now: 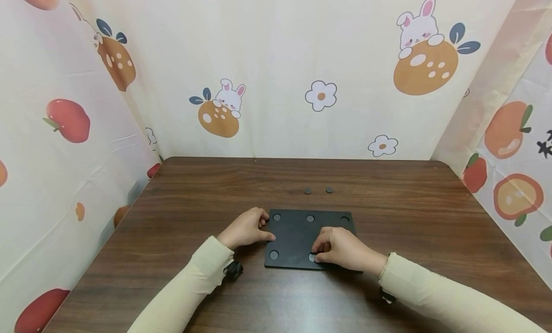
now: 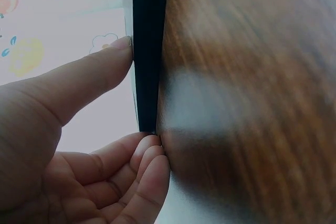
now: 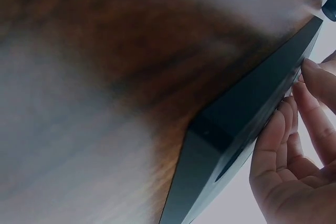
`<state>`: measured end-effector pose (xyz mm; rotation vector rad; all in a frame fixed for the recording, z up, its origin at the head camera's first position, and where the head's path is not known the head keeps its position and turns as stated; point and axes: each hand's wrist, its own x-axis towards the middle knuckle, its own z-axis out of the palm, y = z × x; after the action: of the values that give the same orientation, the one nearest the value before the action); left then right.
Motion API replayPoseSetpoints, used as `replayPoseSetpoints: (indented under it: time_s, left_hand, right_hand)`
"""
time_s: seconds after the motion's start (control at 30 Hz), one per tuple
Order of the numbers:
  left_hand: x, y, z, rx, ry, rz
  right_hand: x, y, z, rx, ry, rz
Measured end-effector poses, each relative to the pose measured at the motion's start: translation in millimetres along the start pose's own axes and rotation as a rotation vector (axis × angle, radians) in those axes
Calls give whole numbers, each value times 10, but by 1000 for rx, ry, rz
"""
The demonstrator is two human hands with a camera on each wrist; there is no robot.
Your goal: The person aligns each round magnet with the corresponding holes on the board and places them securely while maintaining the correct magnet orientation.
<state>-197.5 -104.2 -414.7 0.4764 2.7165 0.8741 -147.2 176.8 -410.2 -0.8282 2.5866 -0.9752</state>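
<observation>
A flat black board [image 1: 293,239] lies on the table with round spots near its edges. My left hand [image 1: 247,227] grips the board's left edge; in the left wrist view the thumb [image 2: 100,66] lies on its top face and the curled fingers [image 2: 144,182] touch its side. My right hand [image 1: 340,246] is over the board's front right part, thumb and forefinger pinching a small grey disc [image 1: 311,257] at the front middle spot. Other grey discs, such as the back left disc [image 1: 277,217], sit in the board. The front right corner is hidden by my right hand.
Two loose dark discs, a left one [image 1: 307,191] and a right one [image 1: 329,189], lie on the brown wooden table [image 1: 207,189] behind the board. Printed curtains [image 1: 276,122] stand along the table's back and sides.
</observation>
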Motion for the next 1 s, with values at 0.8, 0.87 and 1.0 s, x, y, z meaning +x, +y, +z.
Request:
replayPoseSetpoints:
  time_s: [0.8, 0.87, 1.0]
  left_hand:
    - [4, -12, -8, -4, -10, 4]
    - [5, -10, -8, -5, -11, 2]
    - [7, -11, -2, -1, -11, 3]
  right_hand:
    - [36, 46, -165, 56, 77, 20]
    - [52, 55, -219, 66, 107, 38]
    - [87, 100, -341, 98, 162, 56]
